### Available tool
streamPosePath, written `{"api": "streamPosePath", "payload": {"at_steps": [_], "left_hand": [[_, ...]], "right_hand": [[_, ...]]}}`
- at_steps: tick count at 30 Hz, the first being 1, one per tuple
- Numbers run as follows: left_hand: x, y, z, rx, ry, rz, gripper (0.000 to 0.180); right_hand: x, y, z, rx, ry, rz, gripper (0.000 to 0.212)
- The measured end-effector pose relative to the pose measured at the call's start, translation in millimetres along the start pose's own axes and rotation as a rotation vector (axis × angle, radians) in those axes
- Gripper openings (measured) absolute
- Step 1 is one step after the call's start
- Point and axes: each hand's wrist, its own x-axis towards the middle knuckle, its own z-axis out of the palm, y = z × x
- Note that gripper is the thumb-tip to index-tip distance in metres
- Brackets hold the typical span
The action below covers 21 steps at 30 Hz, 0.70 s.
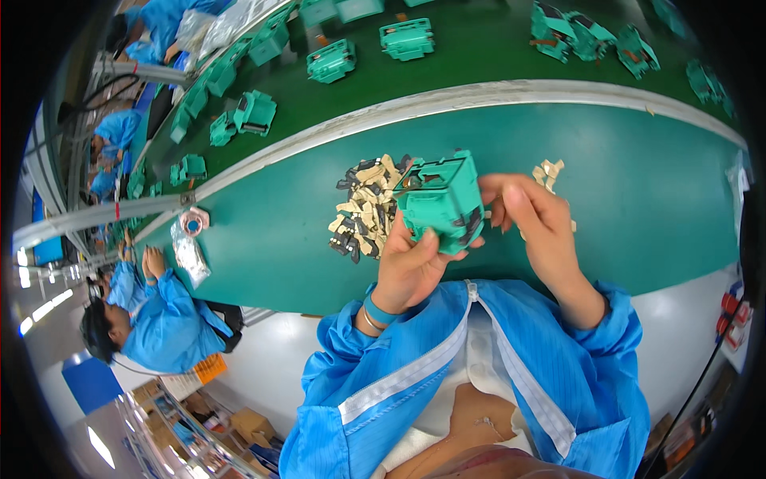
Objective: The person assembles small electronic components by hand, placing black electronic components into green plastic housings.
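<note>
My left hand [411, 267] grips a green plastic housing [444, 199] from below, its thumb on the near face. The housing is tilted and has an open frame at its top, with dark parts inside and at its lower right. Beside its right side is my right hand [536, 227], its fingers loosely bent and apart from the thumb; I see nothing in them. Whether a fingertip touches the housing I cannot tell. A pile of small beige and black pieces [365, 209] lies left of the housing, partly behind it. More beige pieces [548, 173] lie behind my right hand.
Beyond the green worktable [279, 215] runs a pale metal rail [447, 94]. Past it, a dark green belt [479, 68] bears several green housings [407, 40]. A tape roll [194, 222] and a clear plastic bag [190, 254] lie at the left, near a seated co-worker [171, 323].
</note>
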Motion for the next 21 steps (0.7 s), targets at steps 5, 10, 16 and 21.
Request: {"api": "streamPosePath", "payload": {"at_steps": [5,10,16,21], "left_hand": [[8.8,1.1,20.5,0.567,0.129,0.156,0.097],[6.7,31.5,-11.2,1.503,0.483,0.394,0.046],[13.7,18.0,-23.9,1.866,0.148,0.466,0.020],[24.6,10.7,-21.7,1.942,0.047,0.414,0.026]], "right_hand": [[2.0,17.0,7.3,-0.043,-0.017,0.006,0.055],[94.7,29.8,-66.1,0.120,0.011,0.225,0.041],[218.4,31.3,-101.0,-0.042,0.101,-0.012,0.040],[188.2,11.0,-73.1,-0.229,0.150,-0.022,0.067]]}}
